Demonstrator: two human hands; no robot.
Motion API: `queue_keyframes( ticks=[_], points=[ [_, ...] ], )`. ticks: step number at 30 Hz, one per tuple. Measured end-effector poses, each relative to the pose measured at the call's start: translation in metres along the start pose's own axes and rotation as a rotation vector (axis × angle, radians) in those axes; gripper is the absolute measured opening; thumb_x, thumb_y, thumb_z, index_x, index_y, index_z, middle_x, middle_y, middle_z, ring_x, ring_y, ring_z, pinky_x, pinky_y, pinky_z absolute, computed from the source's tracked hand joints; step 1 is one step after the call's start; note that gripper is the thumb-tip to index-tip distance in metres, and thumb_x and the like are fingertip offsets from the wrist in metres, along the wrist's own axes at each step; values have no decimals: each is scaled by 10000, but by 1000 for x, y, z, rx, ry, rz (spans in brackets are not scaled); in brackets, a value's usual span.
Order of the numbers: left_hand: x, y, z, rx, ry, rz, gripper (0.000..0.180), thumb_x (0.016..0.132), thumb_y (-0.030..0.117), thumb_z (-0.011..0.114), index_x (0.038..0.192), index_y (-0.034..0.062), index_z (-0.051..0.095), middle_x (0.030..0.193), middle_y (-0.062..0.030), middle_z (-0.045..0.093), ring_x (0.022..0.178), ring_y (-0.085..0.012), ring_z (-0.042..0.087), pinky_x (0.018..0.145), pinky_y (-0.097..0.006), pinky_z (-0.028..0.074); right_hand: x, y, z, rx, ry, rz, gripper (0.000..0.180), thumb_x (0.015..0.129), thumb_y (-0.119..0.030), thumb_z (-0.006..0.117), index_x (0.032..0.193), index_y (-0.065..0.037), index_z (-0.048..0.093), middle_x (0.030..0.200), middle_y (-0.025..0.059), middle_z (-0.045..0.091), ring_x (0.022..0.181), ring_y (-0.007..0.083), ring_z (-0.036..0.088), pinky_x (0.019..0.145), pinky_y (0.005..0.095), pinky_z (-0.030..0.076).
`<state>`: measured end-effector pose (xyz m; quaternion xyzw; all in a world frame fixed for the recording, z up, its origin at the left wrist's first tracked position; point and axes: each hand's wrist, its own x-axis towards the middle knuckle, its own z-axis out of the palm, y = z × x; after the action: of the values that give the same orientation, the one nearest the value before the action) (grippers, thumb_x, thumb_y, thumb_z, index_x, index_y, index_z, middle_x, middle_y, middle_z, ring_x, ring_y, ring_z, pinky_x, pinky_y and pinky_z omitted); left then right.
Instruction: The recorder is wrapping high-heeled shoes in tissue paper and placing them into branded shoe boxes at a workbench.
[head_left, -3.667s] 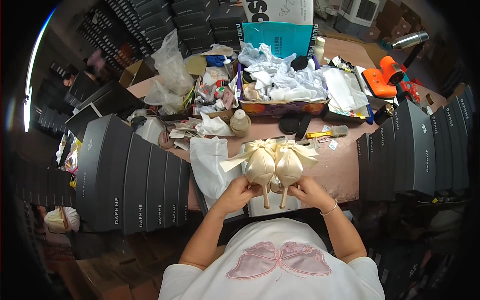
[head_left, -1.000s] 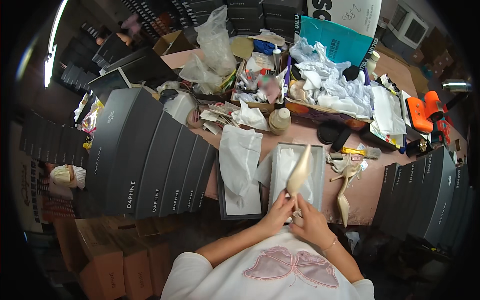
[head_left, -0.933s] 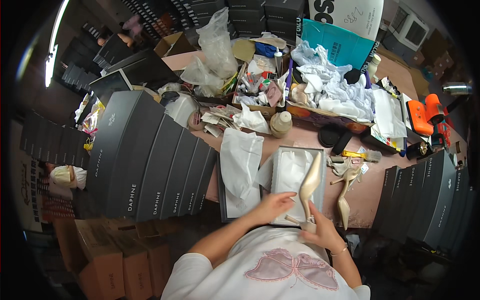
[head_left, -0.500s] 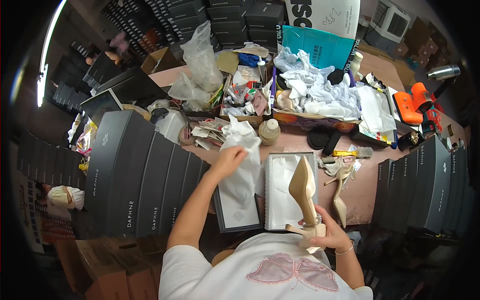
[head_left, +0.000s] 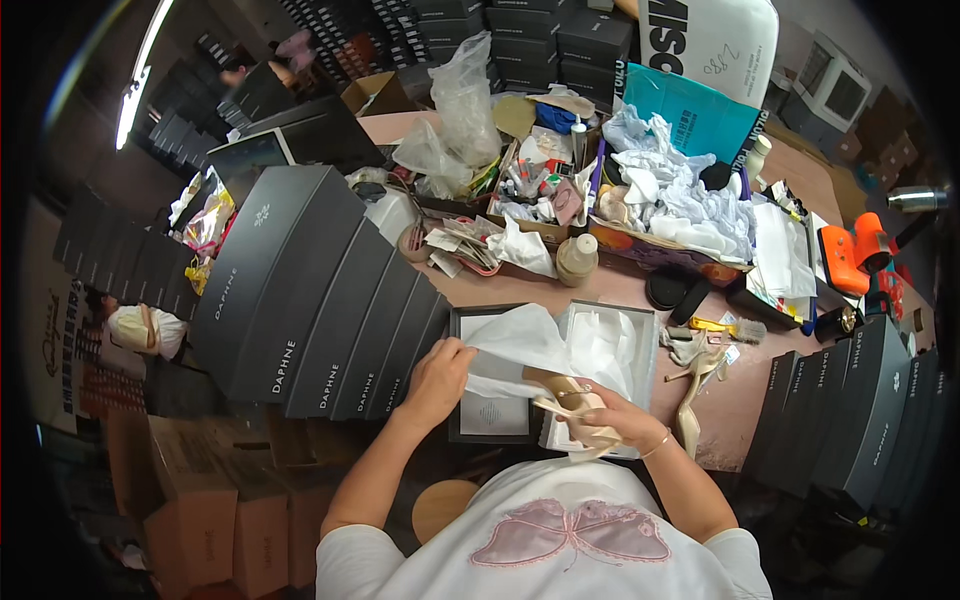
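Observation:
My left hand (head_left: 437, 380) pinches the edge of a sheet of white tissue paper (head_left: 515, 345), which stretches to the right over an open shoe box and its lid. In my right hand (head_left: 628, 422) is a beige high-heeled shoe (head_left: 572, 408), heel toward me. Its toe end lies against the paper and is partly hidden. The shoe box (head_left: 650, 345) has more white paper inside; the dark lid (head_left: 490, 425) lies at its left, white inner face up. A second beige heeled shoe (head_left: 688, 420) rests on the table to the right of the box.
Dark shoe boxes (head_left: 290, 290) stand in a row at the left, with more boxes (head_left: 850, 420) at the right. Behind are a bottle (head_left: 577, 260), a carton of crumpled paper (head_left: 680, 190), a yellow-handled brush (head_left: 730, 327) and an orange tape dispenser (head_left: 845, 260).
My left hand has brought the tissue paper down and toward me, over the lid and box. The shoe in my right hand has moved left and tipped down from upright onto the paper.

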<state>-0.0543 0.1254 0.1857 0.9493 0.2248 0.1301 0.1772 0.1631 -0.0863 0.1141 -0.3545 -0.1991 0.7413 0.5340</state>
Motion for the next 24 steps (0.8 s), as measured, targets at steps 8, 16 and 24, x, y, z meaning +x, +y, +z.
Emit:
queue_keyframes(
  ticks=[8, 16, 24],
  points=[
    [8, 57, -5, -364, -130, 101, 437, 776, -32, 551, 1212, -27, 533, 1177, -195, 566, 888, -363, 634, 738, -377, 537, -25, 10, -6, 359, -332, -24, 939, 671, -239, 745, 1438, -57, 236, 1243, 236, 484, 969, 284, 589, 770, 364, 510],
    [16, 120, -8, -320, -143, 482, 475, 719, -2, 615, 1192, -16, 569, 1280, -186, 538, 746, -265, 674, 628, -322, 563, -5, 27, 61, 291, 301, -192, 567, 850, -131, 588, 1369, -57, 373, 1262, 110, 510, 1100, 222, 557, 901, 345, 488],
    [-9, 138, 50, -450, -334, 543, 545, 713, -11, 609, 1251, -10, 524, 1281, -174, 538, 807, -268, 665, 644, -315, 561, 4, 19, 30, -310, 502, -411, 547, 869, -157, 581, 1365, -48, 377, 1302, 136, 477, 1161, 253, 515, 963, 365, 442]
  ],
)
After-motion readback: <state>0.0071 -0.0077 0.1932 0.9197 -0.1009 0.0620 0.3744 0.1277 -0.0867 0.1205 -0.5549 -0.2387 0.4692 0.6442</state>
